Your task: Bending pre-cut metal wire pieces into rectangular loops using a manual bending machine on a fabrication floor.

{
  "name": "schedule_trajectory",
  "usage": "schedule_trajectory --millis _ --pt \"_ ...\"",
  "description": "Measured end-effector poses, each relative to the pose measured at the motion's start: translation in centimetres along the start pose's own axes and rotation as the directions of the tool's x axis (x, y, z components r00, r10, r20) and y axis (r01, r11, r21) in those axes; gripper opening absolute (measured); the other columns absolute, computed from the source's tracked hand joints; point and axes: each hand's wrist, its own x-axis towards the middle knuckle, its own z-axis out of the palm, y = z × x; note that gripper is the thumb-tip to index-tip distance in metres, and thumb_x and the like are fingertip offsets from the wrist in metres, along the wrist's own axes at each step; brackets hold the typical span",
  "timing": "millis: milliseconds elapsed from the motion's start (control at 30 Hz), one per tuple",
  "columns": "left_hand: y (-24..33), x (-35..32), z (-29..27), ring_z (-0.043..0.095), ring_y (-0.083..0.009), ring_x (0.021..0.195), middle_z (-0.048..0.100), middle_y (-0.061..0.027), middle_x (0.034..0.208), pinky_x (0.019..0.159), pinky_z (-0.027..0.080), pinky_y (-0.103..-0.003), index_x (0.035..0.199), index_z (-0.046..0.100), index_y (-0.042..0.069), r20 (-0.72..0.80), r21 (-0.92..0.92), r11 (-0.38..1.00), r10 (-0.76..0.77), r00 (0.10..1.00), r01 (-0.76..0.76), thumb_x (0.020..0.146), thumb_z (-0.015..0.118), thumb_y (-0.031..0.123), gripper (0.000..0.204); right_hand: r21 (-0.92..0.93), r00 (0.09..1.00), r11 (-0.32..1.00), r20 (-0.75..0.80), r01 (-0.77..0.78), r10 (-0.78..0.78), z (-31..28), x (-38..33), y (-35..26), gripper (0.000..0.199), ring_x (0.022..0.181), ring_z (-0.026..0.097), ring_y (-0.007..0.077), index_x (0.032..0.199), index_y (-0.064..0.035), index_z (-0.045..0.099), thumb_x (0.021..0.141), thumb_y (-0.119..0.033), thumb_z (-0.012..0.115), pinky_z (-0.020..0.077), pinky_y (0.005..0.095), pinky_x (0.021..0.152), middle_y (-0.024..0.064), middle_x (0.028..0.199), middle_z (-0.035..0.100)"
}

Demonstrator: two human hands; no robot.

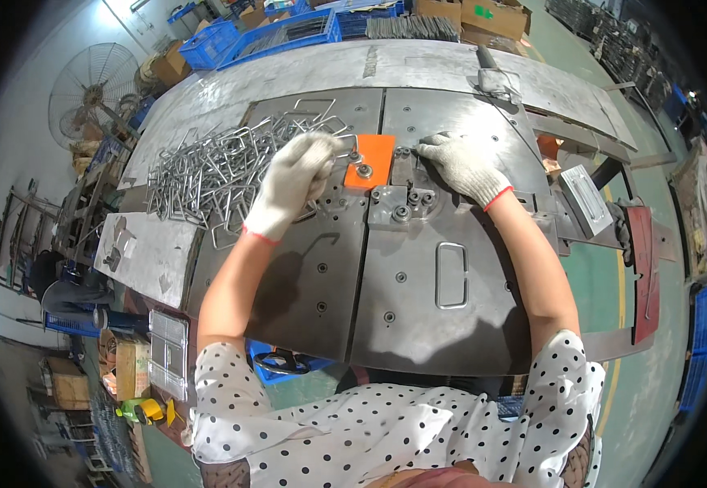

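Note:
My left hand [295, 180], in a white knit glove, is raised beside the wire pile with its fingers closed. A bent metal wire appears to be in its grip, mostly hidden by the glove; a hooked shadow falls on the plate below. My right hand [463, 167], gloved too, has its fingertips drawn together beside a small steel block [402, 167]; whatever they hold is hidden. Between the hands lies an orange plate [380, 149] with a bolted round post [364, 171]. Nearer me is a bolted steel fixture [402, 210]. One rectangular wire frame [452, 276] lies flat on the steel tabletop [304, 325].
A tangled pile of bent wire pieces [215, 171] covers the table's left side. Blue crates [280, 37] stand behind the far edge. At right are a grey metal box [587, 199] and a red bar [643, 272]. A fan [93, 93] stands far left.

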Motion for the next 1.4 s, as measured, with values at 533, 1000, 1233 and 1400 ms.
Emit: schedule_trajectory --millis 533,1000,1233,1400 --pt "-3.5 6.4 7.8 0.045 -0.0023 0.064 0.060 0.0036 0.082 0.051 0.033 -0.020 0.114 0.069 0.005 0.337 -0.105 0.994 0.052 0.940 -0.018 0.110 0.060 0.022 0.020 0.050 0.997 0.998 -0.064 0.034 -0.030 1.3 0.1 0.9 0.037 0.115 0.066 0.0343 0.129 -0.0159 0.073 0.094 -0.015 0.060 0.0542 0.0483 0.096 0.0117 0.120 0.069" --pt "-2.6 6.5 8.0 0.045 -0.0011 0.066 0.061 0.0053 0.084 0.053 0.034 -0.020 0.116 0.068 0.005 0.346 -0.168 0.985 0.035 0.938 0.025 0.111 0.060 0.024 0.021 0.014 0.999 1.000 -0.037 0.014 -0.013 -0.1 0.1 0.0 0.037 0.115 0.066 0.0345 0.130 -0.0156 0.073 0.095 -0.015 0.060 0.0547 0.0487 0.096 0.0113 0.122 0.070" --pt "-3.4 6.6 8.0 0.046 0.0005 0.067 0.064 0.0059 0.091 0.054 0.035 -0.019 0.117 0.067 0.006 0.361 -0.135 0.991 0.054 0.931 -0.005 0.111 0.059 0.022 0.019 0.069 0.999 0.997 0.030 -0.019 0.017 -0.8 -0.1 -0.4 0.040 0.113 0.066 0.0361 0.134 -0.0146 0.071 0.096 -0.015 0.059 0.0539 0.0495 0.097 0.0132 0.120 0.069" --pt "-3.5 6.7 7.7 0.046 0.0009 0.067 0.063 0.0060 0.090 0.054 0.034 -0.018 0.120 0.067 0.007 0.405 -0.124 0.992 0.044 0.913 0.007 0.111 0.059 0.022 0.019 0.073 0.999 0.997 0.040 -0.024 0.021 -1.1 0.0 -0.7 0.039 0.114 0.066 0.0361 0.132 -0.0140 0.072 0.096 -0.014 0.058 0.0537 0.0499 0.097 0.0139 0.120 0.069"
